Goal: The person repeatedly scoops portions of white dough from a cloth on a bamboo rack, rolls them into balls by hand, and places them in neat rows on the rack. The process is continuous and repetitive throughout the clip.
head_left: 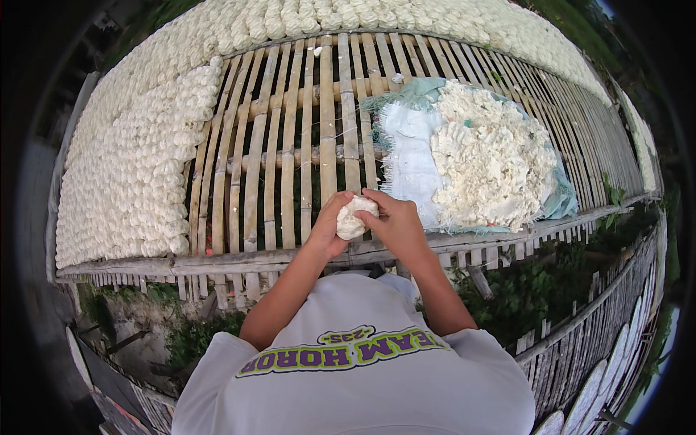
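Between both hands, just above the rack's front rail, is a fist-sized white lump of crumbly, doughy material [356, 217]. My left hand [330, 226] cups its left side, with the fingers curled around it. From the right, my right hand [396, 222] presses on it, its thumb lying across the front. Right of the hands, a heap of the same loose white material [493, 156] lies on a pale blue woven sack [412, 156] with frayed edges. To the left, rows of similar shaped white lumps [134, 174] sit packed closely together on the rack.
The rack is made of bamboo slats [288, 145] with dark gaps between them. A bamboo rail [217, 262] runs along its front edge. More packed lumps [326, 16] line the far side. Another slatted rack [573, 341] stands behind at lower right, above green plants.
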